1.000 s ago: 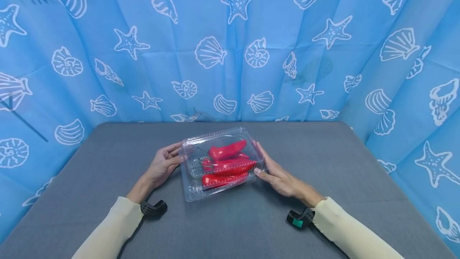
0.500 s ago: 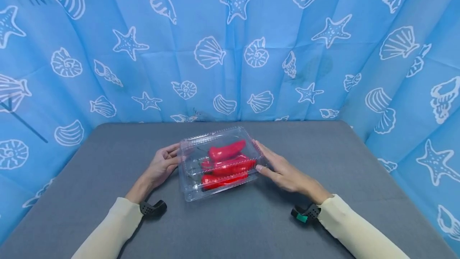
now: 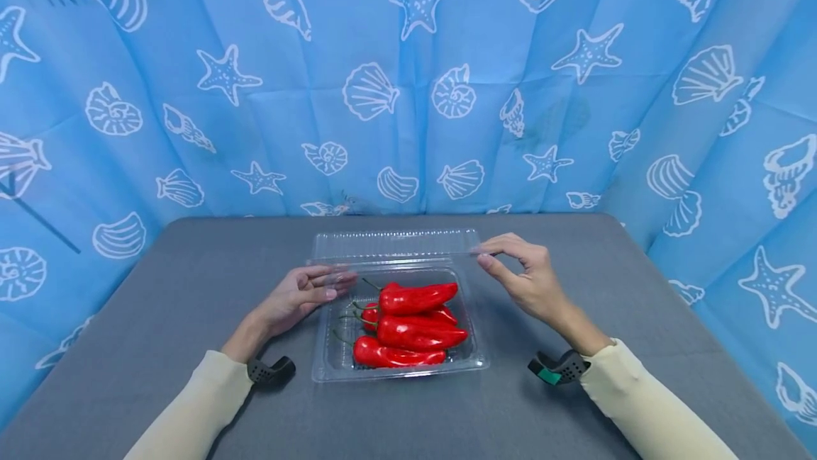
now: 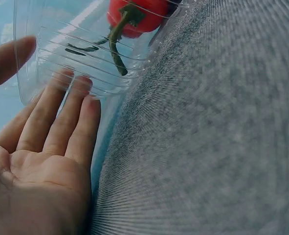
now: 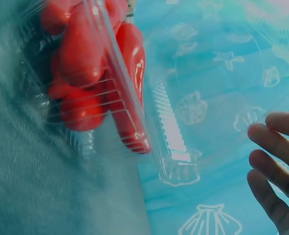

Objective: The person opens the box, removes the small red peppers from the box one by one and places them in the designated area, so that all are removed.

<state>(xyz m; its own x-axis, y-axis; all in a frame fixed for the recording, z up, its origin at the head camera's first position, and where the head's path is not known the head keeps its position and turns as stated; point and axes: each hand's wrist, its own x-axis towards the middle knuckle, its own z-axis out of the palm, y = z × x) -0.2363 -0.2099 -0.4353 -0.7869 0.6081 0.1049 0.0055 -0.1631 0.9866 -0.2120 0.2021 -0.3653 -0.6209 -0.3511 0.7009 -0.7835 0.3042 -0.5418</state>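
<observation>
Light-blue curtain (image 3: 418, 141) with white shell and starfish prints is hanging behind the grey cloth-covered table (image 3: 606, 304). Left hand (image 3: 290, 304), fingers mostly straight, is touching the left side of the clear plastic hinged box (image 3: 472, 364). Box is sitting between the hands, clear lid (image 3: 396, 244) standing raised along its back, several glossy red peppers (image 3: 421, 332) with green stems lying inside. Right hand (image 3: 526, 279) is hovering at the lid's right edge, fingers loosely bent; can't tell if it's pinching.
</observation>
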